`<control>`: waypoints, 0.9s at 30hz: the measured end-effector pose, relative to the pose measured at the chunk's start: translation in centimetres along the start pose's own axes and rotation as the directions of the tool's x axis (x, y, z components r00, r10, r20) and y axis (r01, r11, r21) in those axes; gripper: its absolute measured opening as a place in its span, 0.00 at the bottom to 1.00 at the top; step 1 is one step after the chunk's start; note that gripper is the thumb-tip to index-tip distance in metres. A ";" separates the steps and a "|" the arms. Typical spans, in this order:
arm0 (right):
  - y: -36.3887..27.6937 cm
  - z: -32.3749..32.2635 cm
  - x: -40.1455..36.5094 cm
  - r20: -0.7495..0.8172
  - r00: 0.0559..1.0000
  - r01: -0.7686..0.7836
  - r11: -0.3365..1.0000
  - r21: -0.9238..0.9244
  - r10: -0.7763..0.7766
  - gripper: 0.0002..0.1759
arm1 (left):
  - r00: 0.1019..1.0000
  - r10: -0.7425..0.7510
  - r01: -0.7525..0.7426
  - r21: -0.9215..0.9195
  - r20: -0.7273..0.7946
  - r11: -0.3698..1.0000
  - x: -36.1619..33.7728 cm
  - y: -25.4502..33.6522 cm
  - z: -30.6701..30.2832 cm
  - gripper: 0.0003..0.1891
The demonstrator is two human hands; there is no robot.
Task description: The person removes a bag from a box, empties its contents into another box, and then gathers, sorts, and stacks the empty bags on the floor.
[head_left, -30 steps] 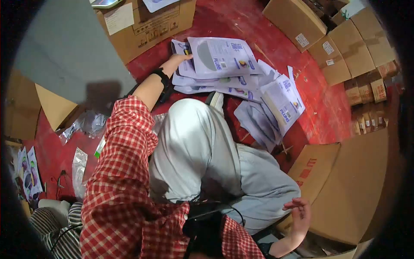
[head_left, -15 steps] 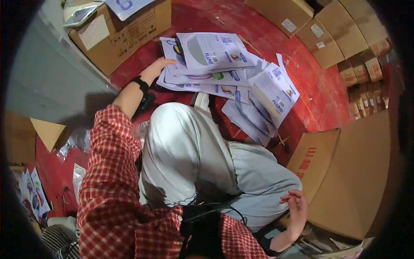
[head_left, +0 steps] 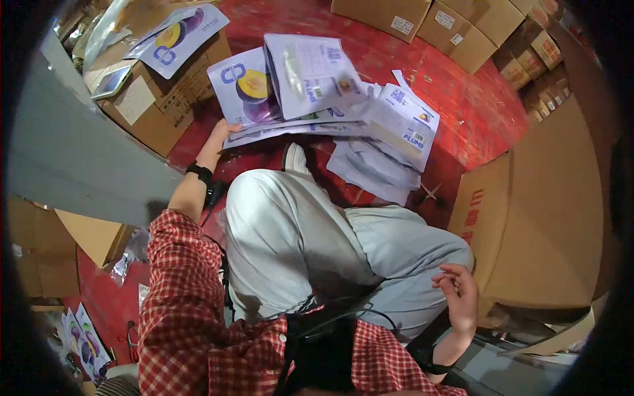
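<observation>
My left hand (head_left: 218,139) pinches the lower left corner of a white plum pouch (head_left: 247,86) whose front shows a cut plum. That pouch lies on a pile of similar pouches on the red floor. Another pouch (head_left: 314,76), back side up with "PLUMS" printed on it, overlaps its right side. To the right is a second pile, topped by a plum pouch (head_left: 403,122) also turned back side up. My right hand (head_left: 459,297) is held beside my bent knee, fingers loosely bent and apart, with nothing in them.
At upper left, a cardboard box (head_left: 191,86) carries a phone (head_left: 111,82) and a printed pouch (head_left: 181,39). A large open carton (head_left: 541,218) stands at right. Stacked boxes (head_left: 456,33) line the back. More pouches (head_left: 86,343) are at lower left.
My left hand has moved left and down, pulling the pouch out from under the one on top, so its plum picture now shows. The view has shifted slightly. My right hand stays by the knee.
</observation>
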State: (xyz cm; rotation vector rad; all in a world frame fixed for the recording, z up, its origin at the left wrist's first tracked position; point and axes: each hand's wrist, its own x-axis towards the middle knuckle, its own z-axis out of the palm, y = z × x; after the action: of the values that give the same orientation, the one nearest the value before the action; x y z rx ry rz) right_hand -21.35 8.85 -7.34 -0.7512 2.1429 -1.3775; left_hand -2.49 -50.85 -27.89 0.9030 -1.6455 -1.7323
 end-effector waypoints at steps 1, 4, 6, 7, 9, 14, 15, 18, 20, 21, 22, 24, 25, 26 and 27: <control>0.5 0.0 0.0 0.003 1.000 -0.003 1.000 -0.018 0.003 0.12 | 0.999 0.020 -0.019 0.032 -0.025 0.999 -0.6 0.4 -0.1 0.17; 0.7 -0.1 -0.1 0.028 1.000 0.007 0.998 -0.067 -0.005 0.13 | 0.998 0.058 -0.057 -0.039 0.022 0.998 -2.8 2.7 0.8 0.19; 0.6 0.0 0.1 0.033 0.999 0.027 0.996 -0.080 -0.025 0.13 | 0.995 0.082 -0.082 -0.017 0.048 0.997 -2.3 3.4 0.7 0.19; 0.5 0.1 0.2 0.028 0.999 0.035 0.996 -0.079 -0.033 0.12 | 0.992 0.120 -0.122 0.046 0.043 0.991 -2.7 4.6 1.1 0.18; 0.0 0.1 0.7 0.021 0.997 0.072 0.986 -0.153 -0.070 0.12 | 0.984 0.159 -0.166 0.081 0.083 0.983 -2.5 5.7 1.7 0.15; -1.7 -0.3 2.4 -0.012 0.990 0.136 0.969 -0.205 -0.142 0.14 | 0.976 0.091 -0.074 -0.092 0.198 0.993 -7.1 13.9 6.9 0.12; -1.6 -0.5 3.1 -0.042 0.987 0.150 0.978 -0.142 -0.158 0.14 | 0.968 0.138 -0.102 -0.175 0.208 0.979 -7.8 14.8 8.1 0.13; -1.3 -0.3 6.5 -0.117 0.934 0.336 0.941 -0.037 -0.339 0.18 | 0.925 0.264 -0.189 -0.274 0.272 0.943 -9.8 17.0 11.1 0.18; 0.5 0.9 9.3 0.091 0.873 0.444 0.858 0.257 -0.479 0.21 | 0.919 0.288 -0.207 -0.291 0.270 0.934 -10.8 17.7 13.3 0.18; -0.6 1.9 9.8 0.091 0.884 0.393 0.835 0.384 -0.458 0.21 | 0.933 0.266 -0.198 -0.271 0.241 0.942 -12.2 19.1 14.9 0.17; -1.4 2.8 10.9 0.106 0.878 0.367 0.798 0.478 -0.467 0.21 | 0.938 0.256 -0.163 -0.356 0.232 0.920 -14.5 20.8 17.8 0.15; -1.9 4.4 12.7 0.079 0.876 0.309 0.680 0.665 -0.476 0.24 | 0.925 0.301 -0.183 -0.422 0.233 0.888 -16.9 21.3 22.3 0.17; -1.9 4.8 13.5 0.034 0.888 0.280 0.597 0.752 -0.459 0.25 | 0.939 0.231 -0.115 -0.400 0.255 0.909 -16.9 20.4 23.6 0.20; -1.5 4.9 14.3 -0.013 0.900 0.253 0.497 0.830 -0.436 0.26 | 0.938 0.212 -0.109 -0.348 0.274 0.931 -17.6 19.8 25.5 0.21; -1.1 4.8 15.1 -0.062 0.911 0.231 0.379 0.896 -0.407 0.27 | 0.919 0.212 -0.096 -0.334 0.331 0.938 -17.7 18.9 26.7 0.21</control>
State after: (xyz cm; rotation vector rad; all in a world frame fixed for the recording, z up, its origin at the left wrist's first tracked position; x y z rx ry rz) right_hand -29.04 -4.84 -9.64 -0.7785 0.8195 -2.2398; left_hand -13.82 -22.02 -7.28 0.3043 -1.5470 -2.0574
